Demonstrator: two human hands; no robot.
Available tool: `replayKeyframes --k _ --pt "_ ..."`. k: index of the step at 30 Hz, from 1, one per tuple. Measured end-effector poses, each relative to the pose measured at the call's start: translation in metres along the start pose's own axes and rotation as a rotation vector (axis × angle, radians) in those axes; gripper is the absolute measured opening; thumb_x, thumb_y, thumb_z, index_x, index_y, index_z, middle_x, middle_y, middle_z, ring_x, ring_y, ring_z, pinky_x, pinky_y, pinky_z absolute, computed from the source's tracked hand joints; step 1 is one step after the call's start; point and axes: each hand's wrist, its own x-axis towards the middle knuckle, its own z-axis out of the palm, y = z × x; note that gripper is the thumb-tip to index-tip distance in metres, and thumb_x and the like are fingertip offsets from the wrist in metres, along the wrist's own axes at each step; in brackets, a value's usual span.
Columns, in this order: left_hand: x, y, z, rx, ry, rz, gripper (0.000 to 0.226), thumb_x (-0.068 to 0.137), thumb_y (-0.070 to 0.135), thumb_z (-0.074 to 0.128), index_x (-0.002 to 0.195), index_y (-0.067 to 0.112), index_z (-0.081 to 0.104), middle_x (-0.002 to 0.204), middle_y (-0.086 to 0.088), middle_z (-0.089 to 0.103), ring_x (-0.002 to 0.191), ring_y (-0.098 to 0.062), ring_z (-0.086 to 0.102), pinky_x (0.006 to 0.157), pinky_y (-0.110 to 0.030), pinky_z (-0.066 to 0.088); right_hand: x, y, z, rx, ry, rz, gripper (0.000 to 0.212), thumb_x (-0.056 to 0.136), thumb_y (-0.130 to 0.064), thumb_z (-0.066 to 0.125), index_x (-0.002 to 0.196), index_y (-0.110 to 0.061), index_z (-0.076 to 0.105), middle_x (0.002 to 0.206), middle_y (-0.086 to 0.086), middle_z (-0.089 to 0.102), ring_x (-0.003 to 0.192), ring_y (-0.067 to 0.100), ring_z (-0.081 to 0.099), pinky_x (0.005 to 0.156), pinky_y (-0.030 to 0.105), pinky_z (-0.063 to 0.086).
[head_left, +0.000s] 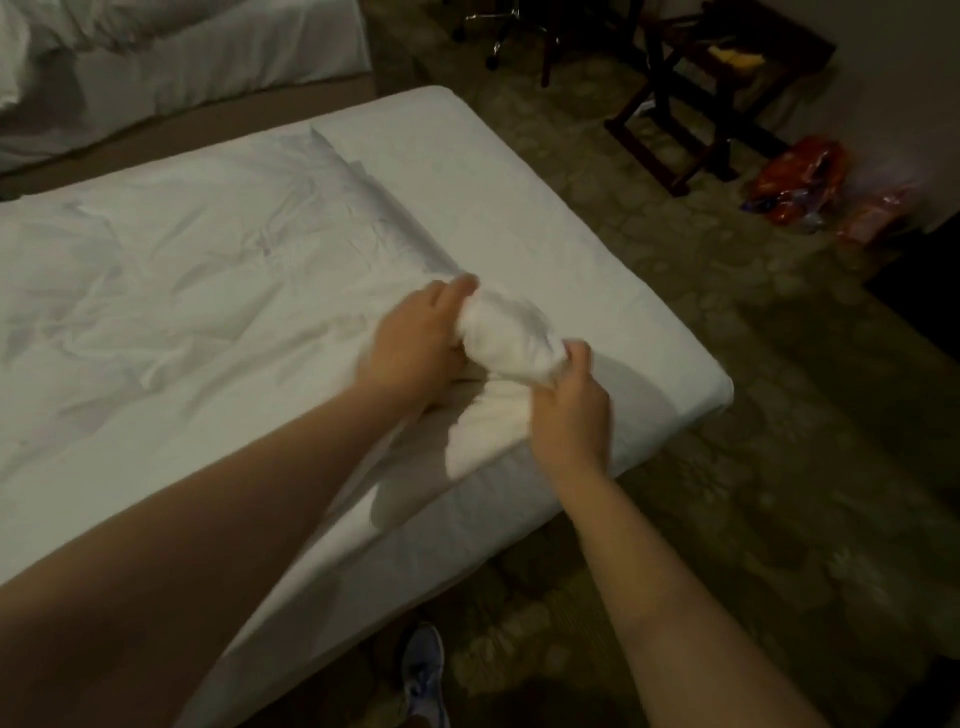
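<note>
- Blue-grey laced sneaker (423, 670) is showing at the bottom edge, standing on the patterned olive carpet (779, 441) just beside the bed.
- Two bare forearms are stretching out over the white-sheeted mattress (597, 249), towards its near right corner.
- Right hand (569, 410) is gripping the nearer end of a white wadded bunch of bed linen (506, 338), with its fingers curling tightly round the cloth.
- Left hand (415, 348) is clasping the farther end, with its fingers wrapping over the top.
- That bunch is looking soft, crumpled and roughly sausage-shaped, and brighter than the bedding around it. It is sitting between both hands above the mattress corner, trailing into folds beneath them.
- Wrinkled white top sheet (182, 291) is spreading across the left part of the mattress.
- Orange plastic bags (800, 176) are lying on the carpet farther right, and their contents are too blurred to tell.
- Dark wooden luggage rack (675, 130) is standing beyond them, carrying something yellow (737, 57) on top.
- Second bed with rumpled white bedding (182, 67) is filling the far left corner.
</note>
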Motion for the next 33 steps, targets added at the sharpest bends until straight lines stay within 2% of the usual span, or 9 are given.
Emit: replayKeyframes --k 4,9,12,17,21,25,28,30,33 --pt "-0.019 0.014 0.022 0.154 -0.395 0.029 0.041 0.088 0.027 0.054 0.127 0.02 0.049 0.113 -0.012 0.052 0.103 -0.033 0.055 0.081 -0.037 0.043 -0.023 0.048 0.0 -0.082 -0.089 0.242 0.023 0.097 -0.019 0.046 0.12 -0.015 0.045 0.106 0.018 0.062 0.1 0.038 0.059 0.079 0.043 0.049" --pt "-0.005 0.01 0.009 -0.01 -0.102 -0.064 0.041 0.087 0.011 0.054 0.128 0.01 0.053 0.115 -0.019 0.055 0.103 -0.038 0.056 0.087 -0.042 0.042 -0.029 -0.004 0.027 -0.072 -0.021 0.061 0.036 0.096 -0.019 0.047 0.131 -0.012 0.043 0.105 0.022 0.065 0.093 0.04 0.06 0.067 0.038 0.038" --pt "0.02 0.013 -0.041 -0.135 0.227 0.061 0.021 0.08 0.006 0.053 0.099 0.004 0.064 0.094 -0.021 0.06 0.086 -0.037 0.058 0.073 -0.045 0.045 -0.016 -0.028 0.012 0.021 0.106 -0.101 0.038 0.094 -0.018 0.05 0.131 -0.013 0.044 0.098 0.017 0.065 0.083 0.035 0.06 0.066 0.041 0.045" --pt "0.012 0.016 -0.024 0.084 -0.179 0.131 0.029 0.085 0.006 0.053 0.114 0.007 0.059 0.106 -0.019 0.053 0.103 -0.035 0.051 0.079 -0.042 0.038 -0.013 0.019 0.022 0.054 0.062 0.288 0.03 0.098 -0.022 0.045 0.127 -0.016 0.042 0.111 0.018 0.062 0.095 0.036 0.059 0.073 0.039 0.045" --pt "-0.004 0.028 0.011 -0.033 -0.199 0.153 0.026 0.085 0.009 0.055 0.111 0.009 0.061 0.102 -0.016 0.055 0.099 -0.031 0.049 0.082 -0.035 0.035 -0.042 0.049 0.073 0.431 0.13 0.596 0.034 0.092 -0.009 0.059 0.124 -0.003 0.048 0.117 0.014 0.058 0.107 0.027 0.056 0.076 0.023 0.033" --pt "-0.003 0.028 0.018 -0.075 -0.132 0.15 0.035 0.084 0.0 0.053 0.116 0.009 0.06 0.108 -0.015 0.056 0.102 -0.03 0.048 0.084 -0.03 0.032 -0.072 0.07 0.13 0.404 -0.308 0.655 0.018 0.096 -0.031 0.055 0.11 -0.02 0.052 0.102 0.005 0.059 0.099 0.021 0.057 0.092 0.027 0.043" --pt "-0.007 0.025 0.015 -0.118 -0.193 0.168 0.041 0.08 0.01 0.05 0.12 0.006 0.058 0.108 -0.019 0.056 0.102 -0.033 0.05 0.085 -0.032 0.033 -0.068 0.055 0.117 0.39 -0.175 0.574 0.034 0.097 -0.028 0.053 0.117 -0.002 0.06 0.107 0.012 0.063 0.099 0.029 0.06 0.092 0.037 0.047" --pt "-0.005 0.025 0.011 -0.211 -0.163 0.124 0.051 0.074 0.029 0.044 0.114 0.002 0.06 0.102 -0.022 0.059 0.095 -0.036 0.056 0.082 -0.038 0.04 -0.074 0.068 0.1 0.304 -0.111 0.484 0.028 0.098 -0.024 0.052 0.115 -0.004 0.061 0.109 0.009 0.061 0.103 0.025 0.056 0.088 0.035 0.044" --pt "-0.012 0.03 0.014 -0.194 -0.304 0.099 0.052 0.075 0.03 0.051 0.121 0.007 0.058 0.11 -0.02 0.06 0.102 -0.034 0.057 0.088 -0.037 0.043 -0.092 0.106 0.088 0.313 -0.114 0.755 0.033 0.103 -0.027 0.041 0.115 -0.003 0.059 0.112 0.017 0.061 0.11 0.029 0.056 0.091 0.034 0.044"
